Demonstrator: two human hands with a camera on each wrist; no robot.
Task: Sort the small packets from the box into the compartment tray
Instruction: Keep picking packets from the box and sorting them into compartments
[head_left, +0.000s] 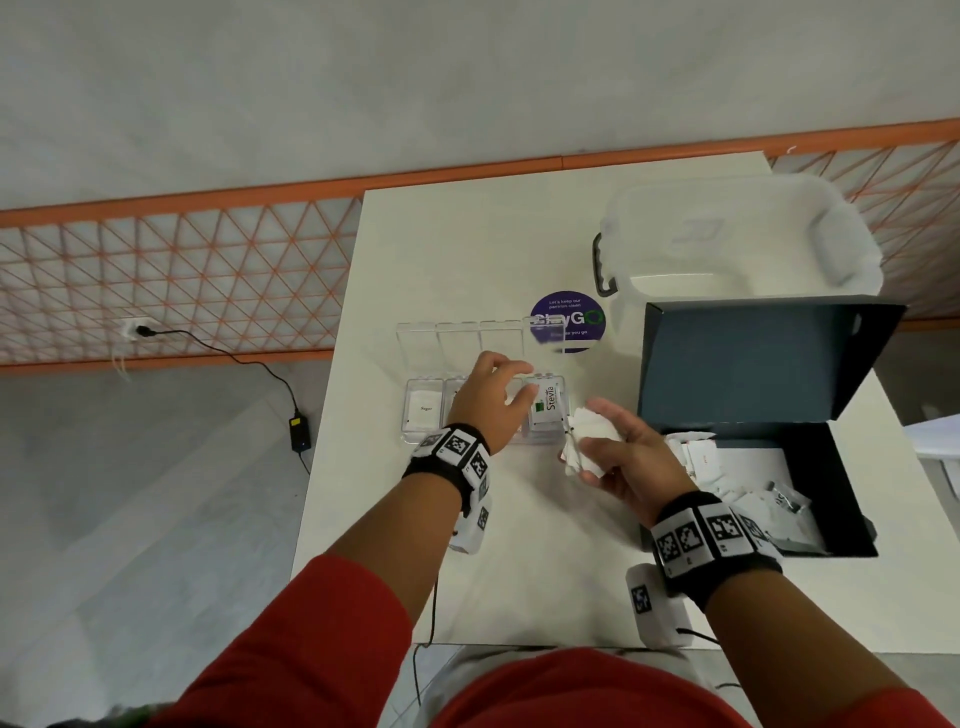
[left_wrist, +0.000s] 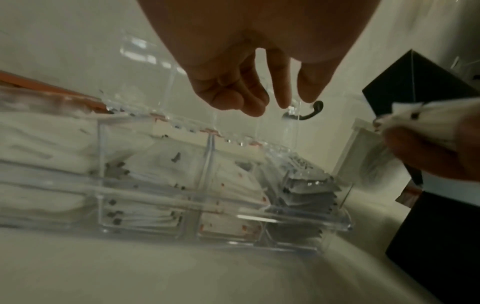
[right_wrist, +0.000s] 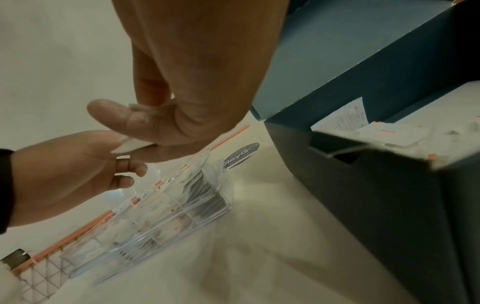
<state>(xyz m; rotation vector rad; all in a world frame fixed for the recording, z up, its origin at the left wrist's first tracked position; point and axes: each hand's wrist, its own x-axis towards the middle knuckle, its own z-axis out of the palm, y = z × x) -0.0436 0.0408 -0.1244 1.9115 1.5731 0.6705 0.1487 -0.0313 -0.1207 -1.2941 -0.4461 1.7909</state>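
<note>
Tray: "Sugar", "Stevia" packets. Left hand loose, empty; right hand grips white packets.

Behind your white table you've got a translucent plastic tub, a round purple sticker, plus orange lattice fencing.

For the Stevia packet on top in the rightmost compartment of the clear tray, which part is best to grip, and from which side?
Probably from above: the Stevia packet lies flat on its stack, walled in by the clear tray. Pinch its two long edges, or lift one end first. The left hand, open over the tray, is nearest; the right hand holds white packets.
</note>
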